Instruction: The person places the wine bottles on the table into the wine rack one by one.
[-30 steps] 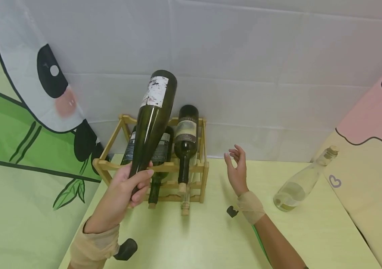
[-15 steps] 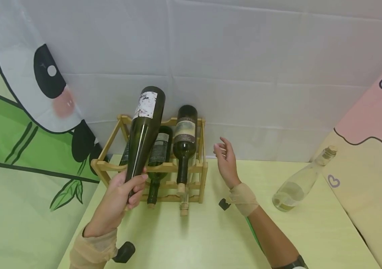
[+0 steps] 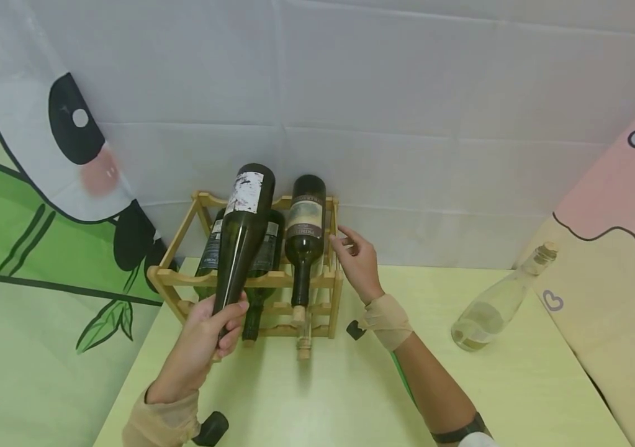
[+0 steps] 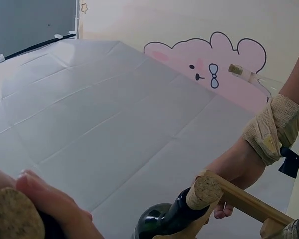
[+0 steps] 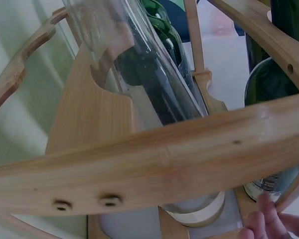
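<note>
My left hand (image 3: 208, 332) grips the neck of a dark green wine bottle (image 3: 241, 239) with a torn white label. Its base points up and away, over the left part of a wooden wine rack (image 3: 183, 277); its cork (image 4: 15, 214) shows in the left wrist view. At the rack's right side is my right hand (image 3: 359, 261), thumb and fingertips at the upper frame, loosely bent. In the right wrist view its fingers (image 5: 266, 219) lie beside a wooden bar. The rack holds a labelled dark bottle (image 3: 306, 217) on top, and below it a clear bottle (image 5: 154, 69) and dark bottles (image 3: 267, 248).
A clear corked bottle (image 3: 490, 313) stands on the pale yellow table (image 3: 406, 397) to the right. Behind the rack hangs a light grey cloth (image 3: 395, 161), with printed cartoon cloths at both sides. Both wrists wear beige wraps with small black devices.
My left hand has lowered the wine bottle towards the rack. The right hand has moved left, from beside the rack to its right side.
</note>
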Available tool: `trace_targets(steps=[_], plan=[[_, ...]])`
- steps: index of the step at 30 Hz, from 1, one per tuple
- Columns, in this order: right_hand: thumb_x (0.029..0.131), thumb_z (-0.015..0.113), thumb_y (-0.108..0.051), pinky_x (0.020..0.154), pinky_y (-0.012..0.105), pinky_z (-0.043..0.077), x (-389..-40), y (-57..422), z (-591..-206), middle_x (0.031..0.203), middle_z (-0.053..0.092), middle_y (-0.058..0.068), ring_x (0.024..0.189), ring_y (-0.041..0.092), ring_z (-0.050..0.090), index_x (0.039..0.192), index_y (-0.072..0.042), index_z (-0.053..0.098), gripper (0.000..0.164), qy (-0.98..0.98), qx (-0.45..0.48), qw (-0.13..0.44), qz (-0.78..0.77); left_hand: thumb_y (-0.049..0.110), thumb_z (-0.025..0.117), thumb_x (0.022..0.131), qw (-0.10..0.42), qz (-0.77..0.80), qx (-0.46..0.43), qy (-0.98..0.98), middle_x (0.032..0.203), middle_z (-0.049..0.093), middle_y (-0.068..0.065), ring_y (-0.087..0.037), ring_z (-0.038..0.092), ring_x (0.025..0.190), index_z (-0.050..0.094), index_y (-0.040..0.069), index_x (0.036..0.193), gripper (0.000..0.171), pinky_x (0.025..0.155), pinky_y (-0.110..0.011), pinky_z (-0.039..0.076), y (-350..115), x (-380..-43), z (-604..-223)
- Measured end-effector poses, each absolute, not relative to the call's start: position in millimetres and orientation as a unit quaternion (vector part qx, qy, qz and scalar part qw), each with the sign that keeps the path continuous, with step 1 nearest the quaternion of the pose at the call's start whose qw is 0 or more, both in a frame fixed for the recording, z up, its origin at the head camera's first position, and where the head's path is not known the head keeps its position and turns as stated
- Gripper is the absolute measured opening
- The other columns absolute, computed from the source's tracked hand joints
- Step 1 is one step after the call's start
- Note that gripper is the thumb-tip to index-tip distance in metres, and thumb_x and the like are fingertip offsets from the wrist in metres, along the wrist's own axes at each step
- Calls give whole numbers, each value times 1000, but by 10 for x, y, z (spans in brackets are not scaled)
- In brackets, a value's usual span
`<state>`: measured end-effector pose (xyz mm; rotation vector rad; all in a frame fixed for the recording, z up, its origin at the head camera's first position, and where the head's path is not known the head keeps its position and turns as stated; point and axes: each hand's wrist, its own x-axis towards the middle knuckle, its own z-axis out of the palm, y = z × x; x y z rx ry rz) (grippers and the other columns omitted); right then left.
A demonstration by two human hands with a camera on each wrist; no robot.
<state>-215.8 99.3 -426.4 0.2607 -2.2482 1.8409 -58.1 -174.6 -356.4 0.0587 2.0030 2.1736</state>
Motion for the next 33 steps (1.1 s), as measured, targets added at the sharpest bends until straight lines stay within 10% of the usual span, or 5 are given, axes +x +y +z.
trace_targets(steps=[8,33], plan=[[107,67,-25,68,29,47,-2186,962,-4275,88,71,9,74,15,63,154,-5,57,52,-738,89,108,661,14,57,111,99,729,9,677,67,43,4,-7,37,49,48,-3,122,22,45,-20,29,-1710,-571,-3579],[110,65,-25,66,31,43,-2156,941,-4370,83,64,-3,67,15,54,155,-4,56,50,-727,98,120,669,15,58,110,106,719,-28,686,65,43,1,-9,39,49,48,-3,121,22,46,-21,33,-1609,-453,-3822]])
